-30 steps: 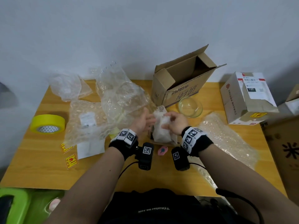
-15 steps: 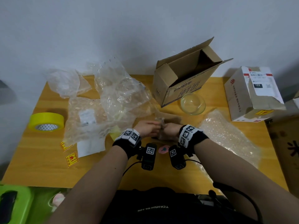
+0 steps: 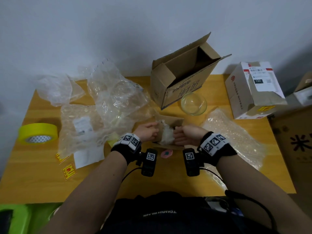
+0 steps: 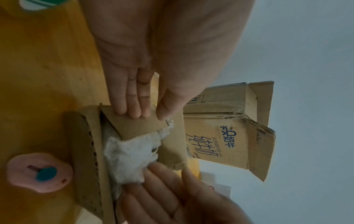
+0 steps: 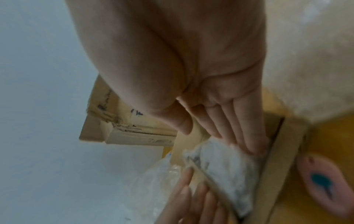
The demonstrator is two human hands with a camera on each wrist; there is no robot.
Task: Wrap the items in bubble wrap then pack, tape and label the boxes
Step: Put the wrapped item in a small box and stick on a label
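A small brown cardboard box [image 3: 175, 121] sits at the table's middle, with a white bubble-wrapped item [image 3: 166, 136] lying inside it. My left hand [image 3: 148, 132] is at the box's left side. In the left wrist view its straight fingers [image 4: 134, 109] press a cardboard flap [image 4: 138, 127] over the wrapped item [image 4: 132, 154]. My right hand [image 3: 182, 137] is at the box's right side. In the right wrist view its straight fingers [image 5: 229, 136] lie against the wrapped item [image 5: 224, 163], inside the box wall [image 5: 283, 144].
A large open carton [image 3: 182, 81] stands behind, with a glass bowl [image 3: 193, 103] in front of it. A bubble wrap sheet [image 3: 233, 137] lies to the right and crumpled plastic bags [image 3: 114, 102] to the left. Also here are a yellow tape roll [image 3: 38, 135], a pink cutter [image 3: 167, 153], stickers [image 3: 68, 171] and a labelled box [image 3: 255, 92].
Both hands held the wrapped item upright over the small box, then lowered it inside. Now they have moved apart to the box's sides, and the left presses a flap.
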